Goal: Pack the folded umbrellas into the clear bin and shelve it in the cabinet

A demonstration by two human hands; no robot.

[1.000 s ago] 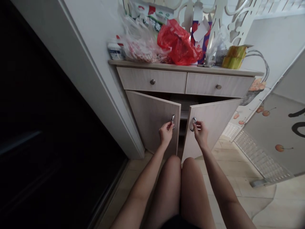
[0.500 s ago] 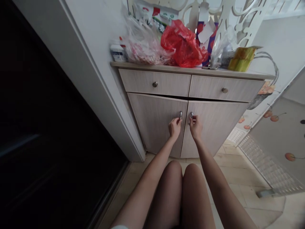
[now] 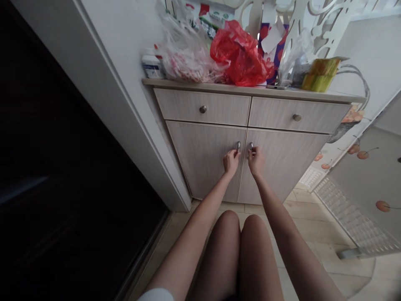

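Note:
A pale wood-grain cabinet stands in front of me, its left door (image 3: 203, 154) and right door (image 3: 285, 163) both flush in the frame. My left hand (image 3: 231, 161) pinches the metal handle (image 3: 238, 145) of the left door. On the other side of the middle seam, my right hand (image 3: 256, 161) has its fingers closed on the right door's handle (image 3: 251, 145). The lower ends of both handles are hidden by my fingers. Above the doors sit a left drawer (image 3: 178, 104) and a right drawer (image 3: 326, 118), both closed.
On the cabinet top (image 3: 341, 97) lie a clear plastic bag (image 3: 188, 62), a red plastic bag (image 3: 239, 54), a white bottle (image 3: 152, 66) and a yellow-green packet (image 3: 321, 75). A dark doorway (image 3: 62, 175) is at left; a cherry-patterned panel (image 3: 369, 179) stands at right.
Both cabinet doors have swung inward, and the dark gap along their top edges has closed. My hands have moved slightly forward with the handles.

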